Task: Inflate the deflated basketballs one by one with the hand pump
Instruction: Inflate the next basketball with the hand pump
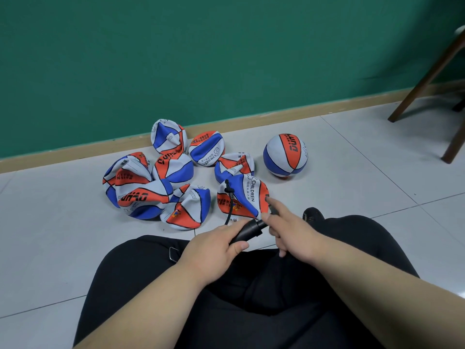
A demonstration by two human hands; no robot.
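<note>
- Step in hand: pumping air into the nearest deflated basketball [247, 195], which is lying on the floor [352, 197] just ahead of the knees, with the hose [228, 189] reaching it.
- Next move, as judged: calling for steady full strokes.
- Left hand [216, 244] is gripping the hand pump [247, 231] barrel.
- Right hand [289, 230] is holding the plunger, index finger lying straight.

Left forearm [151, 298], right forearm [364, 285]: both bare, reaching forward, converging toward centre. Left hand [216, 248] lying palm down, fingers wrapping barrel of hand pump [247, 233], thumb [239, 246] pressing along near side. Right hand [292, 230] sitting just beyond left fingertips, index finger [276, 205] stretching straight forward, remaining fingers curling round pump handle end. Exact right-hand grip partly hidden by own fingers. Hands sitting close, pump barrel showing between.
</note>
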